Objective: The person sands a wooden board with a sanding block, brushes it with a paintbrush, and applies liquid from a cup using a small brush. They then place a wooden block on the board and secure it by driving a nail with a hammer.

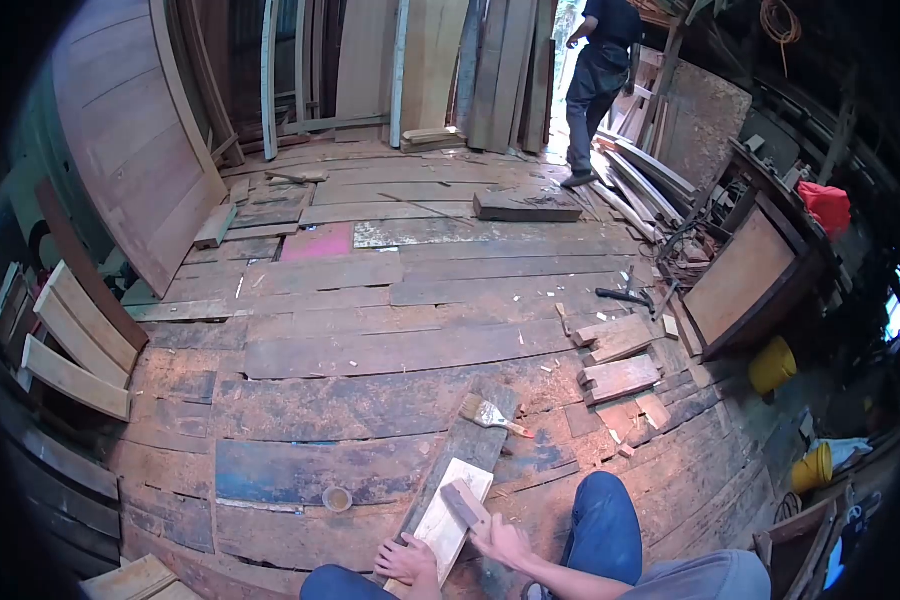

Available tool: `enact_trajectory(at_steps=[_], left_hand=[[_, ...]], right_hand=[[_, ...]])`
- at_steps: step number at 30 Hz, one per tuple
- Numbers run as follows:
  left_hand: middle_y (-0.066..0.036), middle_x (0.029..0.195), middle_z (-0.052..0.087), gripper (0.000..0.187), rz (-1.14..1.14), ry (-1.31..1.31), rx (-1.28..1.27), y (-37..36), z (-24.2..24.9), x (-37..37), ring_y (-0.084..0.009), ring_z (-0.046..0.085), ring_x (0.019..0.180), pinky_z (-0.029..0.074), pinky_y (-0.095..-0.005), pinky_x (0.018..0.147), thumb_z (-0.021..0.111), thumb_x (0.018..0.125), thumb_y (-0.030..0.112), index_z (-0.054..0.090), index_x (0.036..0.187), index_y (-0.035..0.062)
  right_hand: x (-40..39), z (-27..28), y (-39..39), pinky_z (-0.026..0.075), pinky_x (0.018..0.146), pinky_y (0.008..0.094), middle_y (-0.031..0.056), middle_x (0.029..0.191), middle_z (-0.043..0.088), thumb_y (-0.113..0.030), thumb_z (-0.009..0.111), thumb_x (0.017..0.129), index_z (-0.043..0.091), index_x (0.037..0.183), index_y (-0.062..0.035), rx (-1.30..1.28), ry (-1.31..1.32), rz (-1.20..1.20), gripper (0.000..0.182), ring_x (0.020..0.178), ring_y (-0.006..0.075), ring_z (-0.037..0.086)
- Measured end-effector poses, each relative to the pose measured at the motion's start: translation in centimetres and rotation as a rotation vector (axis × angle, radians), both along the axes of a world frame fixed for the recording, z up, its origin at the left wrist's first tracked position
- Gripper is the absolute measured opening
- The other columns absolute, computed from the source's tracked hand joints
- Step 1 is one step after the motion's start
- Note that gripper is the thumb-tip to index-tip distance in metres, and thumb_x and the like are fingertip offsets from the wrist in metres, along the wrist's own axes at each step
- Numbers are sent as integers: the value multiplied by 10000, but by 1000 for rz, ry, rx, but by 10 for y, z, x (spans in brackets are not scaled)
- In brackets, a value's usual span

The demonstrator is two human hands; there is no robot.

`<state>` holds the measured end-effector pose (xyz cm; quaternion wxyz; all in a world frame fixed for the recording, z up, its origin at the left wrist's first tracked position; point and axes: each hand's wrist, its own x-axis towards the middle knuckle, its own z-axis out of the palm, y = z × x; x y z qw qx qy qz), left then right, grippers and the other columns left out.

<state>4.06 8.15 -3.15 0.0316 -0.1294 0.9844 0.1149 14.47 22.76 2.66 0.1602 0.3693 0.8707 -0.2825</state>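
Observation:
A pale wooden board (452, 512) lies lengthwise on a darker plank (475, 437) in front of me. My left hand (407, 560) rests on the board's near end, fingers spread over its surface. In my right hand (505, 543) is a flat, brown, block-like tool (465, 505), reaching over the middle of the board; its exact kind does not show. Farther along the dark plank lies a paintbrush (490, 412) with a pale handle and reddish tip. To the left, a small round cup (337, 499) stands on the floorboards.
Notched wood pieces (618, 365) and a black-handled tool (622, 296) lie at right among shavings. A thick wood block (527, 207) sits farther off. A person (600, 80) in dark clothes stands by the bright doorway. Large panels (130, 120) lean at left; yellow buckets (772, 366) stand right.

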Motion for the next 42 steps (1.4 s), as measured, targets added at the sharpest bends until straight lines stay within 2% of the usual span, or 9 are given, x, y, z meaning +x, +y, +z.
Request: enact_trajectory(at_steps=[9,13,15,22,25,28,32,37,42], left_hand=[[-154,1100,598,397,6,-21,7,2,3,1,-340,515,1119,316,-491,1069,561,897,415,603,1005,35],[-150,1100,600,390,-3,15,-10,0,3,1,-337,516,1120,316,-488,1067,559,900,412,605,1007,40],[-155,1040,629,474,0,377,-119,0,-38,7,-377,563,1038,390,-579,988,461,970,508,632,1003,68],[-137,1127,641,548,-22,402,-111,-5,-69,11,-386,580,1032,421,-640,968,424,1000,599,623,1112,100],[-147,1096,602,397,20,-7,3,3,14,0,-337,518,1117,315,-488,1071,561,900,416,607,1014,39],[-148,1095,602,408,12,45,-26,2,0,3,-334,520,1120,315,-487,1075,560,899,424,609,1023,38],[-150,1079,609,410,-12,52,-44,-2,-13,4,-336,527,1115,320,-489,1075,547,908,430,616,1018,41],[-151,1081,612,412,-26,67,-43,2,-7,1,-336,531,1111,323,-488,1070,550,908,429,620,1023,40],[-151,1083,615,414,-26,53,-40,3,-5,1,-336,534,1108,326,-487,1064,552,907,429,624,1029,39]], right_hand=[[-62,-1,18,558,775,565,308,1107,601,-429,710,834,478,1219,45,186,157,-9,652,905,492,674],[-61,-28,24,508,889,551,279,1113,565,-349,744,791,549,1143,49,321,317,72,566,1023,472,565],[-61,-29,24,478,914,545,269,1090,567,-325,734,793,562,1152,34,372,352,105,536,1013,453,539],[-77,-5,30,456,931,518,218,1073,579,-296,739,821,601,1225,-17,409,550,75,509,1031,414,512],[-100,80,35,470,915,449,172,1066,614,-230,712,881,630,1203,-19,75,827,150,393,1033,343,557],[-114,206,24,458,922,462,176,1029,635,-79,632,933,647,1174,17,-535,1021,235,260,942,333,582],[-111,308,3,446,830,454,155,965,630,-95,576,967,662,1067,72,-1032,1320,523,212,858,299,561],[-108,359,-35,420,768,444,142,919,609,-134,523,978,631,962,61,-1676,1573,741,224,831,283,536],[-112,364,-43,422,765,441,140,915,606,-131,523,977,625,955,57,-1786,1597,794,215,829,281,536]])
